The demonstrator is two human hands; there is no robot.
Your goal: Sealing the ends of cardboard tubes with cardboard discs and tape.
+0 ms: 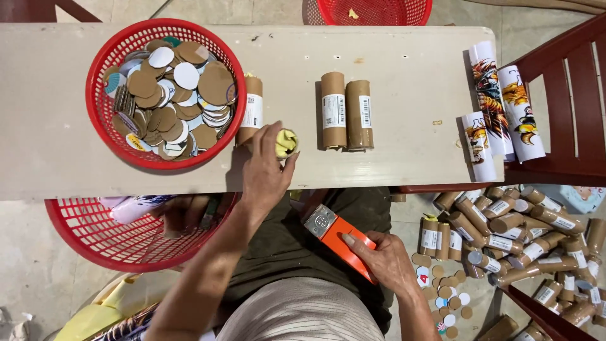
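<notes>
While the left hand (265,169) pins an upright cardboard tube (286,143) at mid-frame on the counter (404,57), its grip clasping it steady, the right hand (385,259) clenches an orange tape dispenser (334,237) lower down.

A single head-worn camera looks almost straight down from above the seated person's lap, facing away from the body toward the far edge of the long pale wooden table (391,57), which runs across the upper half of the frame. The view sits close, at arm's reach. The tiled floor (25,252) shows below and beside the table.
</notes>
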